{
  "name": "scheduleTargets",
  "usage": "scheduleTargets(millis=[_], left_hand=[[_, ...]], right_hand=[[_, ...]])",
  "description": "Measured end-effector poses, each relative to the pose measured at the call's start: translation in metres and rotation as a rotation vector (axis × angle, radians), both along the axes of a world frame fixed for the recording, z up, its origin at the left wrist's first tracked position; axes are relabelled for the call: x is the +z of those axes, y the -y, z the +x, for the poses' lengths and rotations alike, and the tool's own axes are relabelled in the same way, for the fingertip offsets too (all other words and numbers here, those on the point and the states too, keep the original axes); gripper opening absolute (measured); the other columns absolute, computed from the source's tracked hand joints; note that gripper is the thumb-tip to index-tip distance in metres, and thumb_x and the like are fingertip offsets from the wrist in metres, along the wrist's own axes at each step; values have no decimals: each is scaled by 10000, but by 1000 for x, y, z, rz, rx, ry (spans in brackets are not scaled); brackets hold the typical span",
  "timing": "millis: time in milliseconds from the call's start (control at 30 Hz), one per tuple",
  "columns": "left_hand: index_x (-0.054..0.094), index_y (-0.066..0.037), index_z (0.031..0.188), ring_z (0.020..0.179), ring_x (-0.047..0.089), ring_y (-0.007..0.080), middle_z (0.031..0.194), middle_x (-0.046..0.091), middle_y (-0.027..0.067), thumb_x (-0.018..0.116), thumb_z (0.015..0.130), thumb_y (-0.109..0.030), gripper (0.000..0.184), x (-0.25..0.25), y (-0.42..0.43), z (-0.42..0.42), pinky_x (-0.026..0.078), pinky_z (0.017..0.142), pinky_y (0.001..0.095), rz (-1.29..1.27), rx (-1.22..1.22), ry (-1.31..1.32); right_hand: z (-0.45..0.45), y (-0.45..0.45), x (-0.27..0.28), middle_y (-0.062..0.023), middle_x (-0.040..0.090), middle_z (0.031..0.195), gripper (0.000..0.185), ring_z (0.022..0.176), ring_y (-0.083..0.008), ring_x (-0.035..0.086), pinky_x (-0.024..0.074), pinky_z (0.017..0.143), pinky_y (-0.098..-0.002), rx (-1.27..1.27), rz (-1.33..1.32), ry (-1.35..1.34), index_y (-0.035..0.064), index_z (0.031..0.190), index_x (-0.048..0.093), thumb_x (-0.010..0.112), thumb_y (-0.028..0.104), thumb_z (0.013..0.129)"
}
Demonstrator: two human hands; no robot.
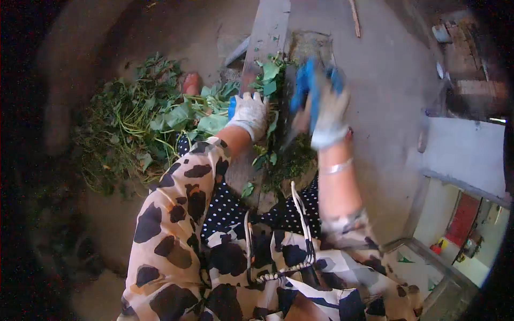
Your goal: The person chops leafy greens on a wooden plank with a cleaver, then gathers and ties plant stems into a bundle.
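Note:
My left hand, in a white glove with a blue palm, is closed over a bundle of leafy green vines and presses it on a narrow wooden plank. Leafy ends stick out past the fingers. Just to the right, my right hand, gloved alike, is raised and smeared by motion. It seems closed round a knife, whose dark blade shows only as a blur beside the plank. Chopped green bits lie below the blade.
A large heap of vines spreads on the floor to the left, with a reddish object behind it. A stick lies on the floor at the top. Wooden boards and a pale wall stand at the right.

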State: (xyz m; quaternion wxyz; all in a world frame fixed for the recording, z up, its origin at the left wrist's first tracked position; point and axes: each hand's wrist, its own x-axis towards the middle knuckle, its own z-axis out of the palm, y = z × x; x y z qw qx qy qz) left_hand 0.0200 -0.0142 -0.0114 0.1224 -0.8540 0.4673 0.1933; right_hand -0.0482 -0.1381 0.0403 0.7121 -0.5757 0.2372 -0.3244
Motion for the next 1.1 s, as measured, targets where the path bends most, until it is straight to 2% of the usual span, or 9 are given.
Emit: scheduleTargets(millis=[167, 233, 300, 733, 800, 900, 1000, 1033, 1100], left_hand=[[428, -93, 1221, 1025, 465, 301, 1131, 473, 120, 603, 701, -230, 565, -7, -18, -15, 383, 852, 468, -85, -36, 55], [420, -90, 1230, 1024, 464, 301, 1129, 473, 120, 615, 688, -238, 595, -1, -14, -15, 379, 859, 474, -87, -94, 96], [446, -79, 1197, 1058, 448, 309, 1134, 471, 135, 585, 720, -228, 519, 11, -6, -11, 362, 884, 476, -25, -69, 11], [501, -77, 1111, 1009, 465, 290, 1054, 502, 111, 570, 726, -201, 409, -5, -13, -21, 359, 843, 482, -219, 3, 49], [497, -70, 1119, 1028, 458, 297, 1073, 501, 115, 561, 734, -200, 411, -14, -10, -23, 351, 865, 485, -232, -18, 54], [474, -62, 1149, 1080, 447, 319, 1135, 486, 147, 610, 690, -200, 497, 7, 5, -10, 351, 896, 480, -20, -43, -68], [465, -63, 1160, 1093, 447, 322, 1141, 483, 155, 633, 662, -191, 541, 3, 14, -2, 365, 884, 473, -16, 62, -121], [465, -63, 1160, 1093, 447, 322, 1141, 483, 155, 633, 662, -191, 541, 2, 14, -2, 365, 884, 473, -26, 63, -124], [457, -56, 1167, 1102, 442, 328, 1156, 469, 159, 645, 649, -185, 566, 1, 13, -4, 354, 908, 489, -76, 100, -119]], right_hand=[[-16, -10, 15, -55, 563, 622, 200, 416, -144, 500, 391, 350, -263, 29, 237, -99, 41, 759, 581, 640, 230, 778], [25, 58, 29, -38, 542, 610, 239, 455, -137, 469, 394, 412, -274, 328, -394, -131, 56, 739, 581, 608, 286, 800], [65, 87, 48, -29, 532, 612, 231, 510, -133, 475, 414, 480, -279, 370, 254, -143, 62, 772, 574, 597, 289, 808], [-1, 5, 37, -36, 534, 609, 200, 425, -140, 479, 381, 379, -272, 73, 242, -230, 53, 749, 561, 622, 236, 801], [40, 77, 27, -14, 493, 610, 231, 475, -120, 460, 380, 430, -264, 272, -634, -172, 47, 756, 565, 598, 269, 812], [81, 109, 32, -9, 475, 625, 247, 512, -117, 445, 374, 464, -268, 362, 61, -136, 42, 769, 573, 577, 284, 819], [69, 80, 36, -22, 500, 591, 264, 477, -127, 444, 365, 428, -283, 293, -698, -301, 41, 778, 580, 572, 302, 818], [48, 38, 46, -29, 510, 576, 274, 465, -128, 463, 378, 413, -282, 96, -4, -217, 43, 768, 580, 593, 314, 801], [6, -10, 39, -31, 542, 614, 257, 440, -122, 474, 382, 391, -256, -26, 203, -96, 59, 756, 579, 617, 311, 791]])
